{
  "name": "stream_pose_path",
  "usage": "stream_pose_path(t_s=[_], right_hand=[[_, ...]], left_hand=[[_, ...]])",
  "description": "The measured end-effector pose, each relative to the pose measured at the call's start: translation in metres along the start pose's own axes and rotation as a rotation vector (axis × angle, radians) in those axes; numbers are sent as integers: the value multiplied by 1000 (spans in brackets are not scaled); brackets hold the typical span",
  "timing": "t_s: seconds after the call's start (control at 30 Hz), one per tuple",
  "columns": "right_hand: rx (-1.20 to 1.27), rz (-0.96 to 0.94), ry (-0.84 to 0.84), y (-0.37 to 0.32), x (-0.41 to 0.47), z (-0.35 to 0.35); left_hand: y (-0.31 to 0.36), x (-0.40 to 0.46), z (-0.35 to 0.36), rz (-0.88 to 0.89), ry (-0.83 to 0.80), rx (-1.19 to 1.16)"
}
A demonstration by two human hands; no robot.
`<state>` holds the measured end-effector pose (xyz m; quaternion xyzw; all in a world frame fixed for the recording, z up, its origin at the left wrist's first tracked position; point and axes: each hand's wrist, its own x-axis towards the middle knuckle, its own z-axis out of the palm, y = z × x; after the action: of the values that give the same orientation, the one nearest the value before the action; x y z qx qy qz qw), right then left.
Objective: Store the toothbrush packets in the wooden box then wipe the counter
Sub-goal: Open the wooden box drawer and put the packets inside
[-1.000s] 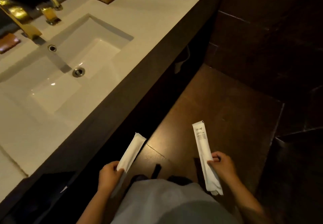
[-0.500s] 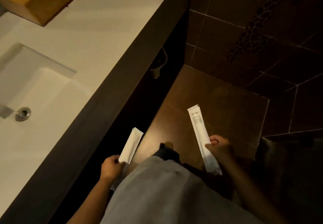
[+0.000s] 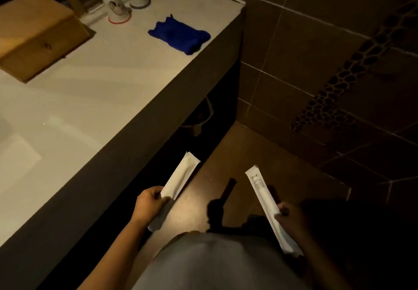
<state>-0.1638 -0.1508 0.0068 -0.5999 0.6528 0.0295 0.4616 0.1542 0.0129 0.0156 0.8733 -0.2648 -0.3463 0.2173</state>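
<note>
My left hand (image 3: pixel 149 203) grips a plain white toothbrush packet (image 3: pixel 181 176) low in front of the dark counter face. My right hand (image 3: pixel 288 216) grips a second white toothbrush packet (image 3: pixel 262 194) with printed text near its top, held over the brown floor. Both packets point up and away from me. The wooden box (image 3: pixel 38 38), with a small knob on its front, stands on the white counter (image 3: pixel 108 79) at the upper left. A folded blue cloth (image 3: pixel 178 35) lies on the counter near its right end.
Two upside-down white cups (image 3: pixel 114 4) stand at the back of the counter by the wall. The sink basin (image 3: pixel 15 151) shows at the left edge. Dark tiled wall (image 3: pixel 328 63) closes the right side; brown floor (image 3: pixel 260 154) lies below.
The view has swung right and up along the counter: the faucet and drain have left the frame, the blue cloth and cups have come in. Both hands keep holding their packets.
</note>
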Motion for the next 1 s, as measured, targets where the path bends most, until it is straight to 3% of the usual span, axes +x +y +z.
stream_pose_path(t_s=[0.2, 0.3, 0.47, 0.57, 0.73, 1.0], right_hand=[[-228, -197, -167, -55, 101, -70], [-287, -317, -249, -91, 128, -87], [-336, -455, -326, -147, 159, -80], [-362, -505, -373, -171, 169, -63], [-430, -571, -445, -202, 185, -32], [-399, -510, -382, -243, 194, -21]], left_hand=[[32, -20, 67, -294, 256, -206], [28, -42, 96, -442, 301, -276], [17, -75, 126, -717, 379, -319], [21, -83, 131, -796, 423, -363], [35, -48, 99, -720, 447, -366], [105, 42, -14, -364, 390, -381]])
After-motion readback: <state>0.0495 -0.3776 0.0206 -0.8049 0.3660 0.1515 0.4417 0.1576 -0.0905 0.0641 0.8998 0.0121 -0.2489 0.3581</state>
